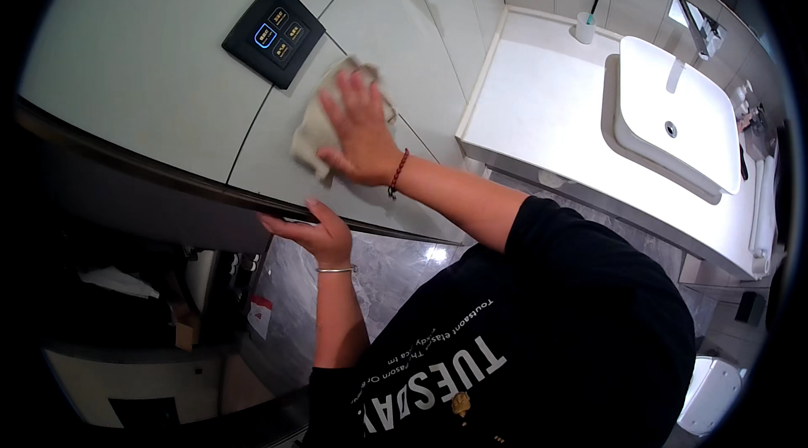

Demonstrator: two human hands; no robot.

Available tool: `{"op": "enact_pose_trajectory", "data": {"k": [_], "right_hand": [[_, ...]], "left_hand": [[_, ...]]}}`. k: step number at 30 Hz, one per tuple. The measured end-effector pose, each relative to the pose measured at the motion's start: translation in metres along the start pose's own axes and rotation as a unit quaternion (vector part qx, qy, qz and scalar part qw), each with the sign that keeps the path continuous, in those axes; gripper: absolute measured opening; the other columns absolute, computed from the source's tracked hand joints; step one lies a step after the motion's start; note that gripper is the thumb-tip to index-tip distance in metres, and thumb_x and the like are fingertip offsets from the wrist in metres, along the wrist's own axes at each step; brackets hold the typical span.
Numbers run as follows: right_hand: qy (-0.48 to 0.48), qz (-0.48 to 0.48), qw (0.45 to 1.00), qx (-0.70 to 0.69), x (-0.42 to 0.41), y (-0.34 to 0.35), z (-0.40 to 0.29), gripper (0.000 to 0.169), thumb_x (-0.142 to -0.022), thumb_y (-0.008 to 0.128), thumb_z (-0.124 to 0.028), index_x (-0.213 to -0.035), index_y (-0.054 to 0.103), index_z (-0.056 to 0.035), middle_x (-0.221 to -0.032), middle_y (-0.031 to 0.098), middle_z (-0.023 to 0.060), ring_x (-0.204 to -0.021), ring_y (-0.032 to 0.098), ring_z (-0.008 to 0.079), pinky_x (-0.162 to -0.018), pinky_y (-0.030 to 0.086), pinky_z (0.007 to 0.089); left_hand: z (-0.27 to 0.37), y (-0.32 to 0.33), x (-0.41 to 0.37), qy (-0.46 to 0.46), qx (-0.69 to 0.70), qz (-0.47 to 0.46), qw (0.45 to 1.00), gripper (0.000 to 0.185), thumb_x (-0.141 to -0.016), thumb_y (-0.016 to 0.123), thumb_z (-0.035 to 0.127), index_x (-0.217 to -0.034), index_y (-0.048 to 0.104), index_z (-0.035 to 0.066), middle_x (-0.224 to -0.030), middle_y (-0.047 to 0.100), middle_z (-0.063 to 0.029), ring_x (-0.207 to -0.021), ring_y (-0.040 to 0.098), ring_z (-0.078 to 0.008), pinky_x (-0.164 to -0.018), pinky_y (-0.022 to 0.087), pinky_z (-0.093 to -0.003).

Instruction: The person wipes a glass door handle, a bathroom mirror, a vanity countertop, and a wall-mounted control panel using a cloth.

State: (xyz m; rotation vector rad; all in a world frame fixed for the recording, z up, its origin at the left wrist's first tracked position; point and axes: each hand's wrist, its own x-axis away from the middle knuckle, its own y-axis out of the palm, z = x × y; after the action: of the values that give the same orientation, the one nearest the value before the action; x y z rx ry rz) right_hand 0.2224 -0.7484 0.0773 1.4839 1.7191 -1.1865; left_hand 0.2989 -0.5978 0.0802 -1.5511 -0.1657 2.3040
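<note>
My right hand, with a red bead bracelet at the wrist, lies spread and flat over a beige cloth, pressing it against the pale tiled wall. The hand and cloth are slightly blurred. Just above and left of the cloth is a black switch panel with several lit keys, one outlined in blue. My left hand, with a silver bangle, rests at the dark edge trim of the wall, thumb raised and fingers extended; part of its grip is hidden.
To the right stands a white countertop with a white vessel sink, a wall faucet and a cup holding a toothbrush. A white toilet is at the lower right. Grey marble floor shows below; a dark room lies beyond the wall's edge.
</note>
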Motion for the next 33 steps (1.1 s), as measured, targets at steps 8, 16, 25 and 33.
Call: {"op": "enact_pose_trajectory", "data": {"k": [8,16,25,33], "right_hand": [[0.024,0.036,0.999,0.007,-0.041,-0.015,0.027,0.07,-0.094,0.051,-0.047,-0.152,0.029,-0.0161,-0.16,0.015,0.0198,-0.148,0.011,0.041,-0.116,0.008,0.0596],[0.135,0.057,0.989,0.03,-0.035,-0.003,0.007,0.072,-0.093,0.051,-0.038,-0.152,0.025,-0.0048,-0.159,0.014,0.0233,-0.147,0.011,0.0437,-0.116,0.008,0.0593],[0.018,0.037,0.998,0.045,-0.033,-0.013,0.038,0.073,-0.093,0.051,-0.045,-0.152,0.027,-0.0102,-0.16,0.014,0.0225,-0.147,0.012,0.0423,-0.116,0.007,0.059],[0.274,0.117,0.955,-0.014,-0.092,-0.035,0.155,0.065,-0.098,0.044,-0.03,-0.154,0.018,-0.0113,-0.159,0.017,0.0215,-0.147,0.017,0.0367,-0.117,0.016,0.0519]], "left_hand": [[0.034,-0.01,-0.071,0.135,-0.105,0.04,0.985,0.077,-0.09,0.045,0.002,-0.15,-0.002,-0.009,-0.153,0.009,-0.0318,-0.14,0.023,-0.0424,-0.116,0.018,-0.0478],[0.025,0.0,-0.072,0.188,-0.05,0.075,0.978,0.068,-0.087,0.038,-0.008,-0.152,0.02,0.0,-0.155,0.005,-0.032,-0.145,0.013,-0.0468,-0.115,0.024,-0.0504],[0.037,-0.002,-0.072,0.153,-0.078,0.067,0.983,0.048,-0.088,0.04,-0.009,-0.132,0.056,0.003,-0.152,0.011,-0.0325,-0.143,0.02,-0.0483,-0.107,0.039,-0.048],[0.04,-0.002,-0.07,0.132,-0.109,0.058,0.984,0.048,-0.086,0.036,-0.015,-0.128,0.056,-0.004,-0.154,0.005,-0.0276,-0.146,0.016,-0.0404,-0.106,0.043,-0.0383]]}}
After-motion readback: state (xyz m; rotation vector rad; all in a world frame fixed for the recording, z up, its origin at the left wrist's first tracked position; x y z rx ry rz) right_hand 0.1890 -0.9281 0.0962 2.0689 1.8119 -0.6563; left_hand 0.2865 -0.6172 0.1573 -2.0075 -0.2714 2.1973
